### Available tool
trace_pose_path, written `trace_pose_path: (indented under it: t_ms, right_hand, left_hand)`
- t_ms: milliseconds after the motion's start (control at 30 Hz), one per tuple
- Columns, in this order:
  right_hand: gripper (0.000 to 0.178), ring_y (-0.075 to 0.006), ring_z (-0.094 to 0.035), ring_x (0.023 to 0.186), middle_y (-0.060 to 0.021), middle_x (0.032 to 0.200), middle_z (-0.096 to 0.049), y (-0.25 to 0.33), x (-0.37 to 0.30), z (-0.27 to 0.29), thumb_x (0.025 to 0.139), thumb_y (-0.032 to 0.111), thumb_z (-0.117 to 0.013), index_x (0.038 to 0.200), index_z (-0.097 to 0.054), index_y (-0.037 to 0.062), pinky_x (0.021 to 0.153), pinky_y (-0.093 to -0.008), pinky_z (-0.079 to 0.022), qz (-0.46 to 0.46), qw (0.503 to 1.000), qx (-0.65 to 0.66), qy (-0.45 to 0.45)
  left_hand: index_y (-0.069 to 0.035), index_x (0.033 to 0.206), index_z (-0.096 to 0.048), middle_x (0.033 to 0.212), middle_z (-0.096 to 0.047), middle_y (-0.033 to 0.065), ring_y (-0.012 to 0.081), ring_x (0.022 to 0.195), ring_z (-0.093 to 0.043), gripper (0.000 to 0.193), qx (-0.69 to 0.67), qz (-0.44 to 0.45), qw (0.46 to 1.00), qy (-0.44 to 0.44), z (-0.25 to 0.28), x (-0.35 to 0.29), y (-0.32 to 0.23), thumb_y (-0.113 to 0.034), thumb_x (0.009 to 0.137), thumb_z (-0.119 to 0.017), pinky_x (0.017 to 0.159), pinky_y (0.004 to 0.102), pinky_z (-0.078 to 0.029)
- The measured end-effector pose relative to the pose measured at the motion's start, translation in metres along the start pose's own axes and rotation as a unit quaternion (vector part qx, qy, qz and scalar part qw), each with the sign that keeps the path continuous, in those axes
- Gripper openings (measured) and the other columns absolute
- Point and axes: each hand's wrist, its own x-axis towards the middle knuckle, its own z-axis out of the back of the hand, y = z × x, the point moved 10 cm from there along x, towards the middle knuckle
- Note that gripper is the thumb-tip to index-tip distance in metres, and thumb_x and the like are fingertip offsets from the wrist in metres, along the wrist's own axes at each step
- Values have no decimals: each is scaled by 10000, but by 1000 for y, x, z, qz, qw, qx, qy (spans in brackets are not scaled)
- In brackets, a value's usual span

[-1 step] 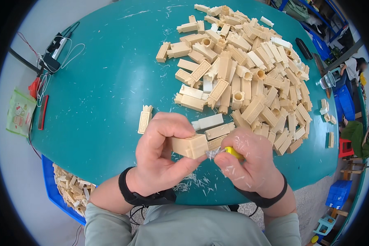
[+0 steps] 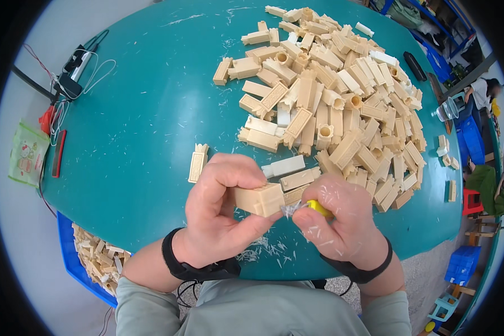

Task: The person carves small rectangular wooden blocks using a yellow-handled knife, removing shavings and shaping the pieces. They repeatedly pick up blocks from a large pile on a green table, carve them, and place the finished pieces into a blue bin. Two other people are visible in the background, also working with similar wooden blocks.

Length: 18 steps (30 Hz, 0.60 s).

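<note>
My left hand (image 2: 221, 210) is closed around a beige rectangular plastic block (image 2: 263, 200), its squared end facing right. In my right hand (image 2: 341, 215) is a yellow-handled knife (image 2: 320, 209), mostly hidden by the fingers. Pale shavings (image 2: 291, 209) cover its tip, close beside the block's end; whether the blade touches the block I cannot tell. Bits of shaving also cling to the right hand. One beige block (image 2: 198, 163) lies apart, left of my left hand. Just beyond my hands are a white block (image 2: 284, 166) and a beige block (image 2: 298, 178).
A large pile of beige and white blocks (image 2: 347, 106) covers the right of the green table (image 2: 145, 129). Loose shavings (image 2: 263, 250) lie near its front edge. A blue bin (image 2: 73, 252) of blocks stands lower left. A power strip (image 2: 75, 70) and a clear cup (image 2: 446, 110) sit at the sides.
</note>
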Motion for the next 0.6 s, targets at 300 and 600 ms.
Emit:
trace_pose_path:
  t_ms: [300,600]
  right_hand:
    - [264,-234,-499,492,-80,619,-518,3,2,3,747,268,-691,755,-556,42,420,-299,-373,14,999,-32,-1]
    - [261,-252,-522,512,-93,631,-528,-4,1,6,750,277,-685,727,-560,49,434,-316,-388,-17,999,-29,-13]
  left_hand:
    - [-15,980,-473,974,-495,120,166,861,-516,396,2,-2,1000,24,-5,1,-2,42,665,-706,734,258,-439]
    - [-24,958,-495,957,-521,118,179,848,-536,349,-26,35,999,14,-5,0,4,17,683,-706,719,270,-448]
